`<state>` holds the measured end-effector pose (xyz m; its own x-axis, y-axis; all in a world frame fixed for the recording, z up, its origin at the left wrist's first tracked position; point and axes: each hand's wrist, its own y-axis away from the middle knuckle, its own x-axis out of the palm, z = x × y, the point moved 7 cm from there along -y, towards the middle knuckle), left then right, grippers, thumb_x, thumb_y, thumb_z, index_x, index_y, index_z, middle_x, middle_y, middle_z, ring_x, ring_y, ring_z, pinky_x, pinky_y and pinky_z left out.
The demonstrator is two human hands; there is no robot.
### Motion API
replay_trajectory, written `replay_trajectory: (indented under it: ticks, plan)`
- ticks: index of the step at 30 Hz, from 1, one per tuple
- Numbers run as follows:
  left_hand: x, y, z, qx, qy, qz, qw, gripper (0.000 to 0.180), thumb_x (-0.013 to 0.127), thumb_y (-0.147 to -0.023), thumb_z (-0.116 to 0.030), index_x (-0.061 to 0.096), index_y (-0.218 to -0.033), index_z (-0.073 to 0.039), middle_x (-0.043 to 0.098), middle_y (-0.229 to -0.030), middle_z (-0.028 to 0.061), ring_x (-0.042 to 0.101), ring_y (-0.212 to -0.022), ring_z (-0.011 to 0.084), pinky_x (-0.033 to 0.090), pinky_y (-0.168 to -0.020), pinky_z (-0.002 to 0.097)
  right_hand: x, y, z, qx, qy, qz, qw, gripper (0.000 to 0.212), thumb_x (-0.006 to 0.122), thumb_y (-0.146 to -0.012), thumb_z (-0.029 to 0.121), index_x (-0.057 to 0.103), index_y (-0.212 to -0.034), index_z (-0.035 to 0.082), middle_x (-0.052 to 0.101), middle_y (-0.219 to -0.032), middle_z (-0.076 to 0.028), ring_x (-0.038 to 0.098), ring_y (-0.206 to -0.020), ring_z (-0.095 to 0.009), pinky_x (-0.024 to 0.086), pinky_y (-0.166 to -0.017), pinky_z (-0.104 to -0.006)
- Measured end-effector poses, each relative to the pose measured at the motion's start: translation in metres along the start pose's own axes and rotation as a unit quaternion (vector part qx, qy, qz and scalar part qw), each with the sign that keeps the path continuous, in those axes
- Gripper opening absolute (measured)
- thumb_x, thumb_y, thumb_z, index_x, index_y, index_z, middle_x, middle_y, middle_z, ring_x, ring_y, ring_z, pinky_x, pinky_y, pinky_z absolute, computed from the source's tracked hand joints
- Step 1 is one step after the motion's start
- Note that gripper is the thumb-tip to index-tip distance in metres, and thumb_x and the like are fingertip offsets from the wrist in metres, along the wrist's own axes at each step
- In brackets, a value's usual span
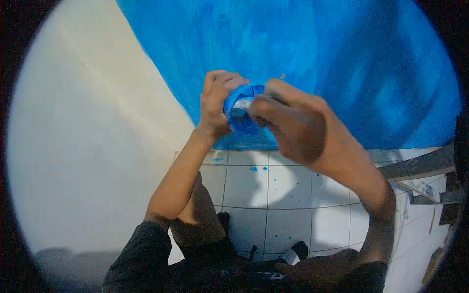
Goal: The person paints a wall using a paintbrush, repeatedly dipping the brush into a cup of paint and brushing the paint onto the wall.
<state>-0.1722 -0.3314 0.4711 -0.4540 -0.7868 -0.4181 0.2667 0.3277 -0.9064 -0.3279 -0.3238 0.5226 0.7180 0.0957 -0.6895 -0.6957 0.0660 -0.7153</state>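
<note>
My left hand [215,100] is closed around the left side of a small round container [246,129], smeared with blue paint, and holds it up in front of me. Over the container's mouth, my right hand [293,122] grips a paintbrush [242,104]. The brush's silvery ferrule shows, with a dark part below it inside the container. Its handle is mostly hidden behind my fingers. Just beyond both hands is a wall [254,44] coated in streaky bright blue.
To the left stands a pale, unpainted wall [88,136]. Blue drips dot the white tiled floor [244,188] around my feet. A worn wooden piece of furniture [420,166] with a curved rail stands at the right edge. My arms cast shadows on the blue wall.
</note>
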Motion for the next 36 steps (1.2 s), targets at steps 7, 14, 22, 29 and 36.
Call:
replay_trajectory:
  ticks: [7,14,22,29,36]
  plan:
    - [-0.018,0.008,0.033,-0.085,-0.047,-0.017,0.995,0.055,0.079,-0.058,-0.03,0.057,-0.102,-0.006,0.058,-0.095,0.011,0.052,-0.09,0.0299,0.044,-0.079,0.0391,-0.077,0.041,-0.035,0.143,-0.099,-0.229,0.958,0.015,0.067,-0.078,0.003,0.052,-0.078,0.004,0.061,-0.078,-0.009,0.059,-0.065,-0.013,0.048,-0.057,-0.0278]
    - [-0.038,0.023,0.068,-0.159,-0.1,-0.034,0.982,0.065,0.082,-0.054,-0.025,0.053,-0.107,-0.001,0.055,-0.097,0.014,0.051,-0.093,0.0328,0.043,-0.08,0.0393,0.035,0.132,-0.091,0.445,-0.487,-0.093,0.746,0.013,0.065,-0.082,0.011,0.055,-0.084,0.002,0.06,-0.074,-0.009,0.06,-0.062,-0.016,0.048,-0.056,-0.0267]
    - [-0.05,0.041,0.098,-0.243,-0.064,-0.023,0.968,0.065,0.082,-0.054,-0.017,0.052,-0.109,0.0,0.055,-0.102,0.0141,0.055,-0.097,0.0298,0.046,-0.082,0.037,0.108,0.185,-0.075,0.518,-0.24,0.087,0.816,0.028,0.049,-0.091,0.013,0.05,-0.116,-0.001,0.059,-0.069,-0.014,0.056,-0.06,-0.018,0.044,-0.054,-0.0332]
    - [-0.044,0.036,0.091,-0.247,-0.041,-0.007,0.968,0.064,0.082,-0.054,-0.017,0.053,-0.109,-0.001,0.055,-0.103,0.0149,0.055,-0.097,0.0306,0.045,-0.084,0.038,0.049,0.1,-0.081,0.223,0.049,-0.068,0.971,0.072,0.051,-0.081,-0.003,0.013,-0.142,0.001,0.058,-0.091,-0.027,0.06,-0.072,-0.04,0.047,-0.065,-0.0465]
    - [-0.04,0.037,0.091,-0.265,-0.03,0.003,0.964,0.066,0.083,-0.053,-0.017,0.053,-0.109,-0.001,0.054,-0.104,0.0154,0.054,-0.099,0.0313,0.044,-0.085,0.0391,0.099,0.115,-0.104,0.378,0.077,0.142,0.911,0.078,0.057,-0.07,-0.005,0.02,-0.139,-0.004,0.058,-0.087,-0.027,0.058,-0.07,-0.041,0.047,-0.068,-0.0468]
